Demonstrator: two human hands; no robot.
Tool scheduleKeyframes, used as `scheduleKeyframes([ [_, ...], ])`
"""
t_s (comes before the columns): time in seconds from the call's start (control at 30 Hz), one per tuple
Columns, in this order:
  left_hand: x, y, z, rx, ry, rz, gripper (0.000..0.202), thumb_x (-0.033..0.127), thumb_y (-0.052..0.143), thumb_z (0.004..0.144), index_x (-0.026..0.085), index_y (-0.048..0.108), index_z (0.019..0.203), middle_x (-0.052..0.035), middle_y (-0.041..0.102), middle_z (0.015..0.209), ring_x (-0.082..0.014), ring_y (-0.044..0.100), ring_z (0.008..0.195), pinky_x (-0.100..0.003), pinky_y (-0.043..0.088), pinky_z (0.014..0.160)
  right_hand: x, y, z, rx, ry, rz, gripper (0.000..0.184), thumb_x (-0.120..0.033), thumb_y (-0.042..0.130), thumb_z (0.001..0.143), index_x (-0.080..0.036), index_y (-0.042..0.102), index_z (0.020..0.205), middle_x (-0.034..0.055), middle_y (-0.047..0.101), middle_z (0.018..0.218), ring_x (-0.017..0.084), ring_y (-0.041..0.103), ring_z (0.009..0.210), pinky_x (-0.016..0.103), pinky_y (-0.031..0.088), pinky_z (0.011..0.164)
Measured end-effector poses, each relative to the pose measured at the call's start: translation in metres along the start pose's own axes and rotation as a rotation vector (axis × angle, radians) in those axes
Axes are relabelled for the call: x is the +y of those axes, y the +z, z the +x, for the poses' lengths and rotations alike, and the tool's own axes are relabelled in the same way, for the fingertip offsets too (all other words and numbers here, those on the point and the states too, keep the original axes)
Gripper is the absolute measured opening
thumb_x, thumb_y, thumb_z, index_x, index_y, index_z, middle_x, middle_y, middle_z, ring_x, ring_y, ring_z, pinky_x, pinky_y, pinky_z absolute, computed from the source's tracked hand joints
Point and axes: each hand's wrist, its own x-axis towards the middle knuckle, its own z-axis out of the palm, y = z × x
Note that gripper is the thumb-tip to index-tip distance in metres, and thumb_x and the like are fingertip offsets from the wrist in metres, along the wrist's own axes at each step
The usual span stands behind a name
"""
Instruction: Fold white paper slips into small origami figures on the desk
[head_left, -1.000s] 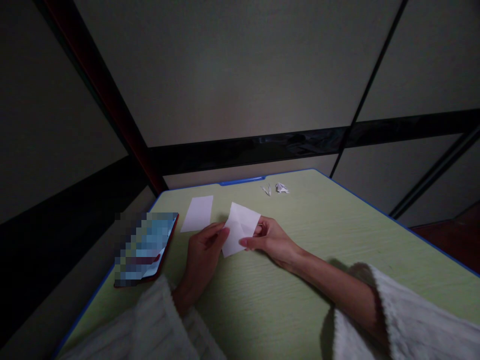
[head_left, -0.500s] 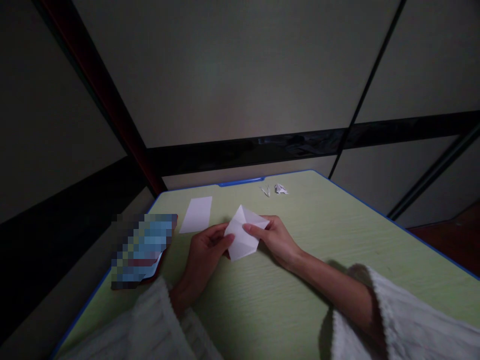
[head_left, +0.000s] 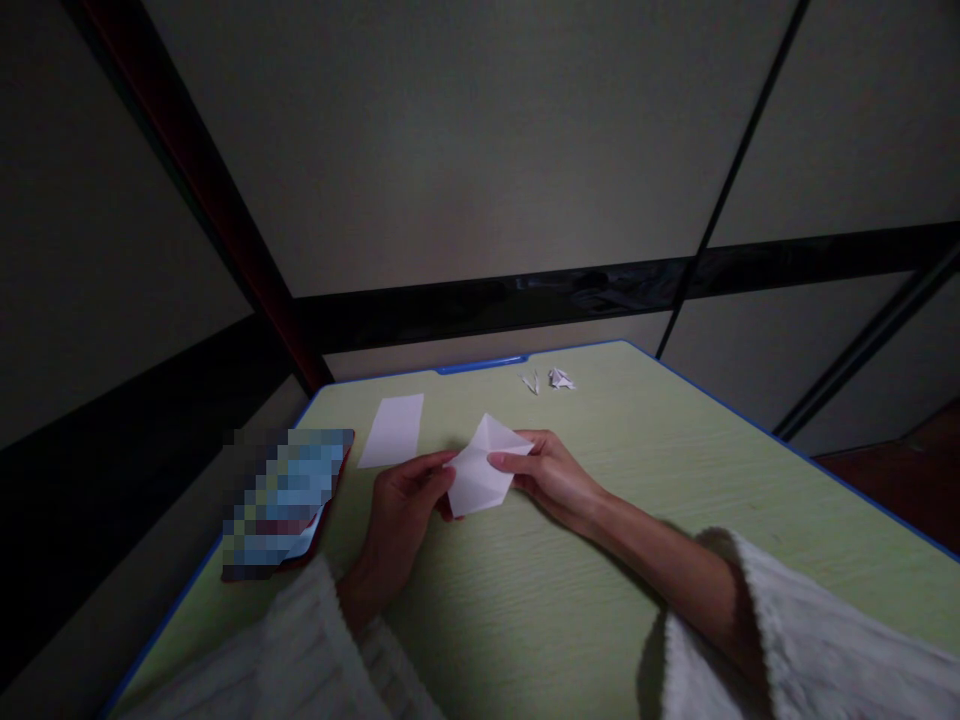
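A creased white paper sheet (head_left: 484,470) is held just above the green table (head_left: 540,600) between both hands. My left hand (head_left: 405,510) pinches its left edge with the fingertips. My right hand (head_left: 551,475) grips its right side, thumb lying on top of the paper. The sheet shows fold lines and a raised corner pointing away from me. Both wrists come out of white fuzzy sleeves.
A flat white paper rectangle (head_left: 392,430) lies to the left of the hands. A phone in a red case (head_left: 281,500) rests near the table's left edge. Two small folded paper figures (head_left: 547,380) sit at the far edge. The table has a blue rim (head_left: 484,362).
The sheet has been turned and partly opened, from a flat slanted rectangle into a creased diamond-like shape. My right thumb has moved onto its top. The hands stayed in the same spot.
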Motion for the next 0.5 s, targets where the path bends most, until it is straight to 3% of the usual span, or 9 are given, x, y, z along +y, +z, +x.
scheduleKeyframes([
  [0.17, 0.0018, 0.0009, 0.0001, 0.023, -0.018, 0.004, 0.013, 0.022, 0.057, 0.058, 0.013, 0.062, 0.067, 0.0032, 0.057, 0.046, -0.0093, 0.048, 0.041, -0.02, 0.038, 0.04, 0.0043, -0.0027, 0.0021, 0.016, -0.032, -0.11, 0.016, -0.023, 0.068, 0.051, -0.009, 0.062, 0.057, 0.0006, 0.059, 0.052, 0.008, 0.05, 0.048, 0.024, 0.038, 0.055],
  [0.5, 0.0012, -0.0009, 0.0013, 0.045, 0.033, 0.04, 0.014, 0.019, 0.053, 0.061, 0.015, 0.063, 0.068, 0.004, 0.057, 0.05, -0.0082, 0.047, 0.044, -0.018, 0.037, 0.04, 0.0022, 0.0017, -0.0005, 0.032, 0.031, -0.062, 0.019, -0.026, 0.068, 0.049, -0.009, 0.064, 0.057, 0.001, 0.06, 0.05, 0.008, 0.051, 0.048, 0.023, 0.04, 0.055],
])
